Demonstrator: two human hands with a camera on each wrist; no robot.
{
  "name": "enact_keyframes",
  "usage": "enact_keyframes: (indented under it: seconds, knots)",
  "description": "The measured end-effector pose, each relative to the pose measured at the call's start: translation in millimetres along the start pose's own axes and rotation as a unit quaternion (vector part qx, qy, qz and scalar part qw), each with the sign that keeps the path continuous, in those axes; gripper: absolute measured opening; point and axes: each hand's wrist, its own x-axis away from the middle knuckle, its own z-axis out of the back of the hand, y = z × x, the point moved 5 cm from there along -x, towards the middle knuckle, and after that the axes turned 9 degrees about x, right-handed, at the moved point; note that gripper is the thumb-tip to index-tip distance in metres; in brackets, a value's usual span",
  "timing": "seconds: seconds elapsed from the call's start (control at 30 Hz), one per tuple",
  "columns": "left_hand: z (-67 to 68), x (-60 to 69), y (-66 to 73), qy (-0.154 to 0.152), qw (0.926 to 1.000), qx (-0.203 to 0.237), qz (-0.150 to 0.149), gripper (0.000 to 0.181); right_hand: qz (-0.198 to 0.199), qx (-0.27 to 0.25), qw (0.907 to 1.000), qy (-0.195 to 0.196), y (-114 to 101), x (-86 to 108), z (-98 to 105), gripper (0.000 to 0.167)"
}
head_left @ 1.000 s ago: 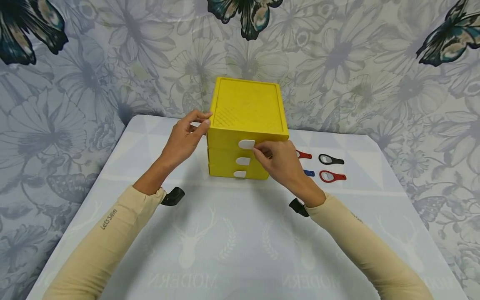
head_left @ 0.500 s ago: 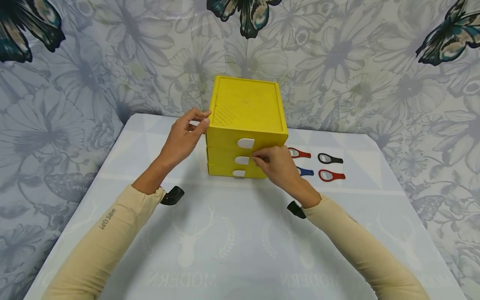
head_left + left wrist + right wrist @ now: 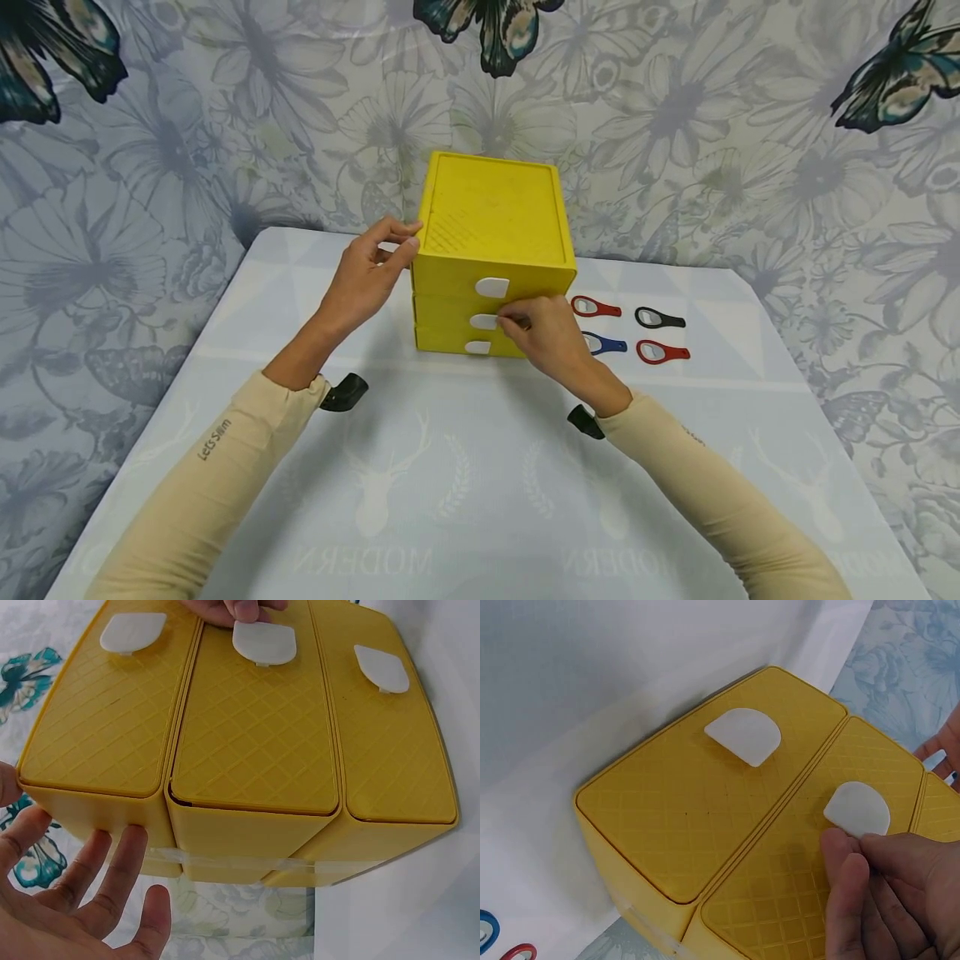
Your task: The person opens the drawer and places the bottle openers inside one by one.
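A yellow drawer unit (image 3: pixel 495 208) with three stacked drawers stands at the back of the table, each drawer front bearing a white pull tab. All three drawers look closed. At the upper left front corner, my left hand (image 3: pixel 367 271) touches the unit; its fingers (image 3: pixel 127 862) are spread along the side in the left wrist view. My right hand (image 3: pixel 551 337) pinches the edge of the middle drawer's white tab (image 3: pixel 857 808) between thumb and forefinger. The upper tab (image 3: pixel 492 287) and the lower tab (image 3: pixel 477 347) are untouched.
Right of the drawer unit lie several bottle-opener-like tools: a red one (image 3: pixel 596 307), a black one (image 3: pixel 660 317), a blue one (image 3: pixel 606 343) and another red one (image 3: pixel 663 352). A patterned wall (image 3: pixel 675 167) rises behind the white table (image 3: pixel 480 467).
My right hand has moved down and slightly left from beside the top drawer's tab to the middle one, uncovering more of the tools. My left hand keeps its place.
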Motion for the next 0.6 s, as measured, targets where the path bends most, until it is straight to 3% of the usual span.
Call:
enact_keyframes:
  seconds: [0.6]
  knots:
    - [0.0, 1.1, -0.9, 0.002, 1.0, -0.003, -0.004, 0.033, 0.005, -0.015, 0.9998, -0.008, -7.5, 14.8, -0.8, 0.011]
